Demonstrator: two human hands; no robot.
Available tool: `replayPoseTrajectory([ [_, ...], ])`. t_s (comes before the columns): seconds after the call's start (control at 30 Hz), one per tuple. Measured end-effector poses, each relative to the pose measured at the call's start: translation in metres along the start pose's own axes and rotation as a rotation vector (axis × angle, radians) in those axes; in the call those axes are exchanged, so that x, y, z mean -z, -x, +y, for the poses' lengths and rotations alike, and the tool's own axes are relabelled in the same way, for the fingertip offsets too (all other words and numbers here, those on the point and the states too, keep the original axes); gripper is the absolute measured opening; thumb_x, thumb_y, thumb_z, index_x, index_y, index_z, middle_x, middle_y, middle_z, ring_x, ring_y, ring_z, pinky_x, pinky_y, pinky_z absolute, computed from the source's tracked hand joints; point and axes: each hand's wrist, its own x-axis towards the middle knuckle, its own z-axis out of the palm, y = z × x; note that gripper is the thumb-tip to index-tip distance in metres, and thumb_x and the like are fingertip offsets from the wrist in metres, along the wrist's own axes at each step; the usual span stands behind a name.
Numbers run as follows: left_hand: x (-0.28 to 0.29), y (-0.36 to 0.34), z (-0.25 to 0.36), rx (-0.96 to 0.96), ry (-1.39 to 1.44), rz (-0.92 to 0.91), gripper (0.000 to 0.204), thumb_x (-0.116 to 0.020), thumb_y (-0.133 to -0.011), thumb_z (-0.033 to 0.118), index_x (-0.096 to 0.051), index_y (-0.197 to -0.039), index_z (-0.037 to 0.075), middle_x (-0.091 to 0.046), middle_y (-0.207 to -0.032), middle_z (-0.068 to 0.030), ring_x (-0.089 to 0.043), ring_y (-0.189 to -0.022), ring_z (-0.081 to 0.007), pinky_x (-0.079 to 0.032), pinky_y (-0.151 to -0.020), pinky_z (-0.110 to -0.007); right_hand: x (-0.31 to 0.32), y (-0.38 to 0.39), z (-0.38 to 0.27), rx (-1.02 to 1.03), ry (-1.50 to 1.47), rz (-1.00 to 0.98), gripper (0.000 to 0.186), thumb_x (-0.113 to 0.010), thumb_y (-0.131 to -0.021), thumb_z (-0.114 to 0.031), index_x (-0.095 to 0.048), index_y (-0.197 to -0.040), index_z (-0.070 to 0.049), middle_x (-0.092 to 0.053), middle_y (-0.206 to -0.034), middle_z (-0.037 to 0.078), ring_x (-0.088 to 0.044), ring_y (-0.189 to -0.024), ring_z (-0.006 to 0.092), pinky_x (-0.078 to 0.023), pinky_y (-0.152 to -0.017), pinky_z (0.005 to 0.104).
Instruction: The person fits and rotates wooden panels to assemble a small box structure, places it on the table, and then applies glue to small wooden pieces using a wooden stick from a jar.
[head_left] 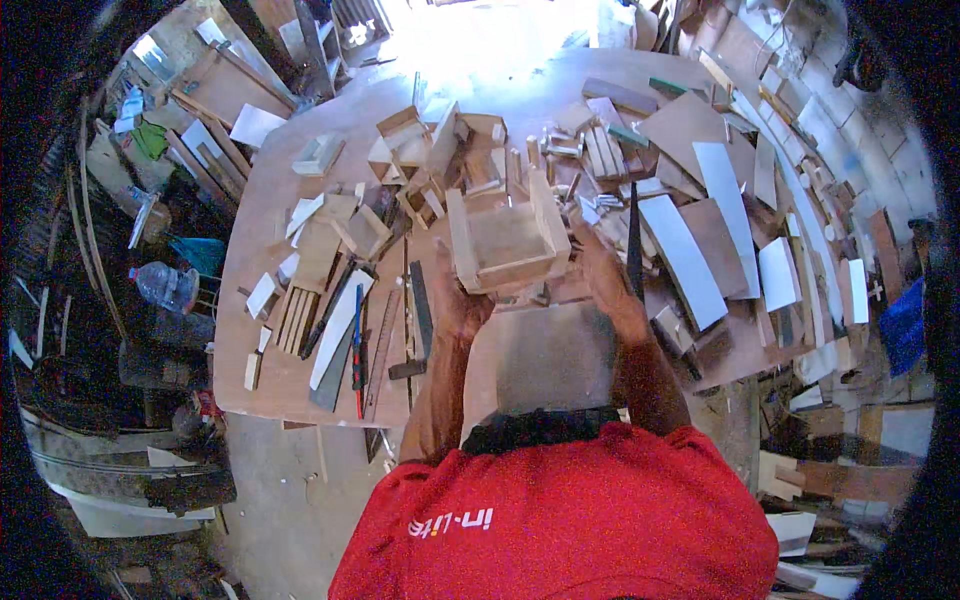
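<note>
A small open wooden box (505, 242) with raised side pieces is held over the middle of the workbench. My left hand (462, 300) grips its lower left corner, and my right hand (605, 268) is on its right side, fingers partly hidden by the wood. Beneath it, between my forearms, lies a greyish square board (548, 360). Behind the box are small wood frames (400, 135) and several short pieces. A long dark narrow piece (634, 238) lies just right of my right hand.
The workbench (260, 385) carries a blue and red long tool (358, 340), slatted pieces (298, 315), white boards (680, 260) and offcuts. A plastic water jug (160, 285) stands off the left edge. Leaning boards and scrap wood surround the bench.
</note>
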Motion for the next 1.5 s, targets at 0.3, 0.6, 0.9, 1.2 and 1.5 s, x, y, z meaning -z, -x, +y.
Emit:
replayPoseTrajectory([
  [0.3, -0.002, -0.005, 0.019, -0.057, 0.024, 0.077, 0.069, -0.041, -0.090, 0.062, -0.039, -0.136, 0.011, -0.050, -0.129, -0.0120, -0.052, -0.115, -0.0315, -0.050, -0.088, -0.052, 0.025, -0.001, 0.020, 0.267, -0.225, -0.336, 0.061, -0.064, -0.088, -0.033, -0.044, -0.131, 0.005, -0.052, -0.127, 0.015, -0.055, -0.110, 0.0194, -0.053, -0.082, 0.0357],
  [0.6, 0.015, -0.006, 0.028, -0.123, -0.010, 0.033, 0.063, -0.045, -0.089, 0.056, -0.043, -0.132, 0.012, -0.053, -0.125, -0.0111, -0.056, -0.111, -0.0313, -0.053, -0.085, -0.053, 0.001, -0.003, 0.009, 0.596, 0.426, -0.151, 0.055, -0.075, -0.080, -0.017, -0.052, -0.126, 0.004, -0.058, -0.121, 0.016, -0.062, -0.099, 0.0173, -0.055, -0.078, 0.0308],
  [0.9, 0.024, 0.000, 0.027, -0.091, 0.113, 0.133, 0.059, -0.050, -0.087, 0.053, -0.048, -0.127, 0.010, -0.059, -0.116, -0.0099, -0.064, -0.094, -0.0287, -0.060, -0.062, -0.039, -0.012, 0.025, -0.014, 0.549, 0.379, -0.161, 0.055, -0.079, -0.075, -0.016, -0.055, -0.122, 0.001, -0.060, -0.115, 0.010, -0.059, -0.104, 0.0171, -0.050, -0.086, 0.0293],
  [1.2, 0.045, 0.005, 0.029, 0.069, 0.274, -0.035, 0.062, -0.052, -0.084, 0.056, -0.049, -0.125, 0.010, -0.060, -0.112, -0.0140, -0.063, -0.086, -0.0345, -0.057, -0.063, -0.047, 0.004, 0.017, 0.009, 0.358, -0.218, -0.109, 0.042, -0.063, -0.087, -0.019, -0.053, -0.122, 0.002, -0.059, -0.105, 0.011, -0.061, -0.083, 0.0166, -0.054, -0.075, 0.0309],
  [1.5, 0.007, 0.035, 0.003, 0.005, 0.075, 0.369, 0.062, -0.052, -0.085, 0.054, -0.048, -0.125, 0.006, -0.060, -0.109, -0.0102, -0.065, -0.080, -0.0222, -0.057, -0.050, -0.030, 0.018, 0.008, -0.039, 0.097, -0.018, -0.307, 0.035, -0.057, -0.093, -0.023, -0.058, -0.123, -0.006, -0.059, -0.083, -0.004, -0.052, -0.068, 0.0050, -0.040, -0.054, 0.0201],
])
